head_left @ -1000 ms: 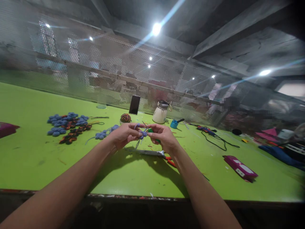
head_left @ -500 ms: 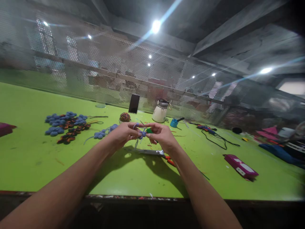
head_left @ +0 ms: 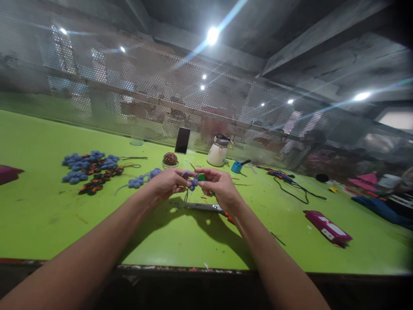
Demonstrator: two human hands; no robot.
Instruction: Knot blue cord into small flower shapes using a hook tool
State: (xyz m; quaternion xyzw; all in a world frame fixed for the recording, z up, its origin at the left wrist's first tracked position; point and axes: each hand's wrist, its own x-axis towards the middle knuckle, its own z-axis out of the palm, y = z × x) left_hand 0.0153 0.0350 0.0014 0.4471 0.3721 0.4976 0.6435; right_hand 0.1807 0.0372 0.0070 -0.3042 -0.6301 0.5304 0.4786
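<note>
Well inside the worktop's near edge (head_left: 180,258), the left hand (head_left: 166,181) pinches crochet (head_left: 193,185), the right hand (head_left: 221,185) a hook (head_left: 201,177); keep yarn (head_left: 186,173) evenly taut.

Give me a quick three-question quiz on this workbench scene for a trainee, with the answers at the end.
1. Multiple choice: what does the left hand hold?
A) the purple box
B) a blue yarn piece
C) the white jar
2. True or false: the scissors lie on the table.
3. Fill in: the partly hidden item in the right hand is coloured ____.

Key: 1. B; 2. true; 3. green.
</note>
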